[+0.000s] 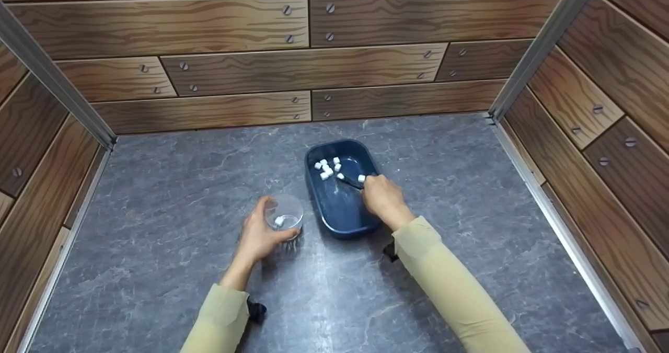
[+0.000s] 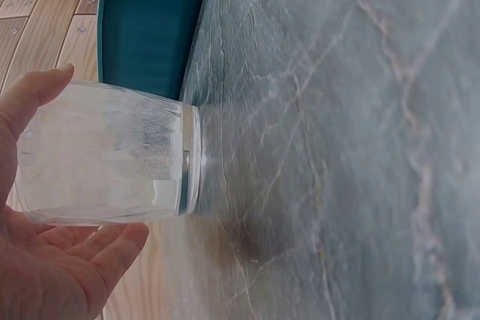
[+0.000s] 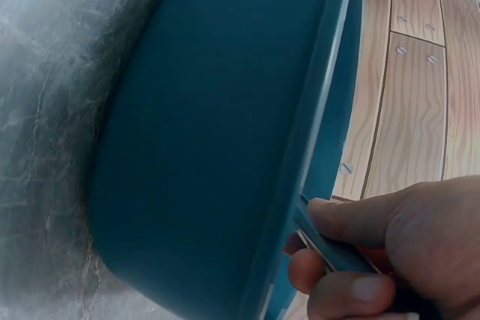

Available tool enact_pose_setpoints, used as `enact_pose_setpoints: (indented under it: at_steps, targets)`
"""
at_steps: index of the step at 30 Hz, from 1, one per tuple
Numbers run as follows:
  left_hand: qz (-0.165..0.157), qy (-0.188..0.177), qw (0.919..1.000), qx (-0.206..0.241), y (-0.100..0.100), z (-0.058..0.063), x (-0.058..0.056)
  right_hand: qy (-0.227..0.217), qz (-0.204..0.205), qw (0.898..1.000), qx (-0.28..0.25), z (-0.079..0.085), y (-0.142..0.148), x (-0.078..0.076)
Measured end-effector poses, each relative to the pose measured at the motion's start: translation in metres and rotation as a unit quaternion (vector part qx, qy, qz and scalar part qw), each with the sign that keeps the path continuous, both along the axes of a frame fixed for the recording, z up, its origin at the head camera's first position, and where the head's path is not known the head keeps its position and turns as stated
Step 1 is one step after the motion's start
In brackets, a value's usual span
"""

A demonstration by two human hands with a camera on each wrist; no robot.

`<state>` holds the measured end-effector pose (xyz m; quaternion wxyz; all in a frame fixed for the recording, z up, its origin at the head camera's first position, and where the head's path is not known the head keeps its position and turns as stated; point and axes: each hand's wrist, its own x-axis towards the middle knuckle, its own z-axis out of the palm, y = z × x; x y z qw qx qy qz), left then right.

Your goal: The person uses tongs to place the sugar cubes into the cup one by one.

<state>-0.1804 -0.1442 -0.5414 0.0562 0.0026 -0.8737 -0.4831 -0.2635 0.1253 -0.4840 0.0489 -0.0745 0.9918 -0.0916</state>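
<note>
My left hand point(image 1: 258, 235) holds a clear cup point(image 1: 286, 205), thumb on one side and fingers on the other. One small white cube point(image 1: 279, 220) lies inside the cup, which stands upright on the floor in the left wrist view point(image 2: 105, 155). Over the right side of a dark blue basin point(image 1: 334, 209), my right hand point(image 1: 384, 198) grips a slim dark utensil point(image 1: 351, 182), its flat handle point(image 3: 334, 249) pinched under the thumb. The utensil's tip meets a white cube point(image 1: 341, 176). Several more white cubes point(image 1: 326, 169) lie at the basin's far left.
The basin stands just right of the cup on a grey marbled floor point(image 1: 157, 238). Wood-patterned panels point(image 1: 235, 70) rise at the back and both sides, with metal strips point(image 1: 554, 222) along the floor edges.
</note>
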Motion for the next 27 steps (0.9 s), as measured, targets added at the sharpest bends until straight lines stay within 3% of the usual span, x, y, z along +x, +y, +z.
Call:
enact_pose_setpoints:
  at_steps: [14, 27]
  targets:
    - [0.000, 0.007, 1.0000, -0.003, 0.000, 0.000, 0.001, -0.027, 0.007, 1.000, -0.009, 0.005, 0.005, -0.001]
    - [-0.002, -0.002, 1.0000, -0.002, 0.001, 0.002, 0.002, -0.007, -0.010, 0.999, -0.040, 0.010, 0.019, 0.000]
